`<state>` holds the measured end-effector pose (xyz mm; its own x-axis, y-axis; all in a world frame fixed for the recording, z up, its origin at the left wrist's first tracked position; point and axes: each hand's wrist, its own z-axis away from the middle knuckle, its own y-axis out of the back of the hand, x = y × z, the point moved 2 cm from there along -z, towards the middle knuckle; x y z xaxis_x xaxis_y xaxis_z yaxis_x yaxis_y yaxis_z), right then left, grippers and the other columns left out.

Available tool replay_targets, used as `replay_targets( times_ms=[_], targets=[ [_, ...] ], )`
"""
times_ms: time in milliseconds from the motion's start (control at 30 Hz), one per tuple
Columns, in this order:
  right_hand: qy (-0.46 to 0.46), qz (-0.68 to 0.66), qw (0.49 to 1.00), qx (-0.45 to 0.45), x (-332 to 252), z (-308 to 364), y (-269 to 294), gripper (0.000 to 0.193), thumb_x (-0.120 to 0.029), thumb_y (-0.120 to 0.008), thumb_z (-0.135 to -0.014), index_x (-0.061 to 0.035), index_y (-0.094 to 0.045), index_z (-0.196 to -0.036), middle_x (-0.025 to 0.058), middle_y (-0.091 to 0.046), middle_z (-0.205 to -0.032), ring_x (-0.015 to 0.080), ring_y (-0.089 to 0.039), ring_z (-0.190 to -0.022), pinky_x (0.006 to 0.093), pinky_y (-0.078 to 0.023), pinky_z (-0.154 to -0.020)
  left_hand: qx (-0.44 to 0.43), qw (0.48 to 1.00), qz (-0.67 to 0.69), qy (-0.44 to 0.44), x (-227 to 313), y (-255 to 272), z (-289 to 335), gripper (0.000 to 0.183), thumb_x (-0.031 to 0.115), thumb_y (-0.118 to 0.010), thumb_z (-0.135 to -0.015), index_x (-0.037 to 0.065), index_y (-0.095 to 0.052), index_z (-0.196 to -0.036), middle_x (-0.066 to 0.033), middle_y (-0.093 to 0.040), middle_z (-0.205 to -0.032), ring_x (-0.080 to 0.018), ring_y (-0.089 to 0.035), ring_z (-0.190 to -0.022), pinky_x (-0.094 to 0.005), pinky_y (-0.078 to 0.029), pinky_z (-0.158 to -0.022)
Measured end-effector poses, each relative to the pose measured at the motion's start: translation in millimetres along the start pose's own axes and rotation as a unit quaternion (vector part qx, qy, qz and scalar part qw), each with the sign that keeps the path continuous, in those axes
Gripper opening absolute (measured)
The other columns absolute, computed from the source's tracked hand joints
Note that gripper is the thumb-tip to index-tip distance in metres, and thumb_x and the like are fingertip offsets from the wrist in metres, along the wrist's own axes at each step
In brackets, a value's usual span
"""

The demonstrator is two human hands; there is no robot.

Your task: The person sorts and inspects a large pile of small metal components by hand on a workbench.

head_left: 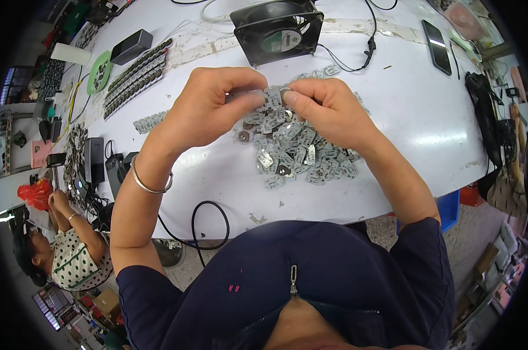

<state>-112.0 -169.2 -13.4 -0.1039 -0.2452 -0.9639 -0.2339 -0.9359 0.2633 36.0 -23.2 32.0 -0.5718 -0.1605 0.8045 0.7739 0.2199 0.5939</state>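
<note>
Item one: small grey part (272,97), held up between my two hands at the far edge of a heap. Pale, translucent-looking plastic, roughly oblong, with notches and raised detail; finer features too small to make out.

Item two: my left hand (212,108), thumb and forefinger narrowed in a pinch on the grey part's left side; silver bangle (151,182) at the wrist.

Item three: my right hand (329,109), thumb and forefinger closed on a dark rounded piece (284,96) at the grey part's right side. Whether that piece is seated in the plastic, I cannot tell.

Item four: heap of like parts (302,146), loose and overlapping, beneath and nearer me than my fingers; mostly grey, some showing shiny metal faces, a few with brown-black discs.

Item five: white table (211,181), scuffed, bearing the heap.

Item six: black fan (278,34), standing beyond my hands.

Item seven: rows of dark-topped pieces (137,80), laid out to the left.
</note>
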Motion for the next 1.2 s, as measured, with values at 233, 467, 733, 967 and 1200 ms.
replay_targets(
  times_ms=[233,467,733,967,1200],
  targets=[
    [-0.008,-0.003,0.999,-0.039,4.7,-3.0,0.8,0.027,-0.024,-0.057,-0.097,-0.0007,-0.063,-0.084,-0.0032,-0.051,-0.066,0.0049,-0.043,-0.062,0.0231,-0.038,-0.056,-0.013,0.999,-0.031,0.038,6.4,-9.1,-6.2,0.014,0.005,-0.068,-0.086,-0.004,-0.067,-0.097,-0.0012,-0.064,-0.076,-0.0059,-0.051,-0.064,-0.0211,-0.044,-0.058],
    [0.028,-0.014,0.999,0.043,-4.2,-5.2,6.2,0.026,-0.018,-0.06,-0.091,0.0014,-0.058,-0.074,0.0004,-0.044,-0.057,0.0077,-0.037,-0.054,0.0283,-0.034,-0.048,-0.051,0.992,-0.031,0.111,8.7,-8.1,-13.8,0.017,0.011,-0.067,-0.091,-0.005,-0.067,-0.096,-0.0005,-0.063,-0.073,-0.0059,-0.055,-0.065,-0.0219,-0.046,-0.057],
    [0.003,-0.205,0.976,-0.07,-3.9,-5.6,10.9,0.022,-0.021,-0.057,-0.096,-0.0024,-0.064,-0.086,-0.0061,-0.05,-0.064,0.0026,-0.038,-0.053,0.0212,-0.032,-0.047,-0.114,0.971,0.188,0.095,10.5,-1.5,-9.5,0.018,0.011,-0.061,-0.095,-0.007,-0.065,-0.095,-0.0053,-0.062,-0.083,-0.0091,-0.061,-0.066,-0.0227,-0.051,-0.06],
    [-0.056,-0.355,0.914,-0.19,-5.3,-7.1,10.7,0.026,-0.023,-0.055,-0.098,-0.0047,-0.061,-0.081,-0.0056,-0.049,-0.064,0.002,-0.04,-0.054,0.0204,-0.032,-0.047,-0.174,0.954,0.237,0.063,5.8,6.3,-9.7,0.018,0.008,-0.061,-0.094,-0.006,-0.065,-0.105,-0.0072,-0.064,-0.092,-0.0106,-0.061,-0.067,-0.0227,-0.052,-0.061],
    [0.021,-0.074,0.996,0.051,4.3,-14.7,10.7,0.027,-0.019,-0.055,-0.096,-0.0016,-0.057,-0.076,-0.0023,-0.05,-0.062,0.0058,-0.042,-0.057,0.0263,-0.037,-0.051,0.169,0.956,-0.2,-0.135,8.4,-16.8,-5.2,0.034,0.012,-0.069,-0.084,0.013,-0.062,-0.118,-0.0074,-0.064,-0.069,-0.0226,-0.058,-0.053,-0.0312,-0.048,-0.049]
  ],
)
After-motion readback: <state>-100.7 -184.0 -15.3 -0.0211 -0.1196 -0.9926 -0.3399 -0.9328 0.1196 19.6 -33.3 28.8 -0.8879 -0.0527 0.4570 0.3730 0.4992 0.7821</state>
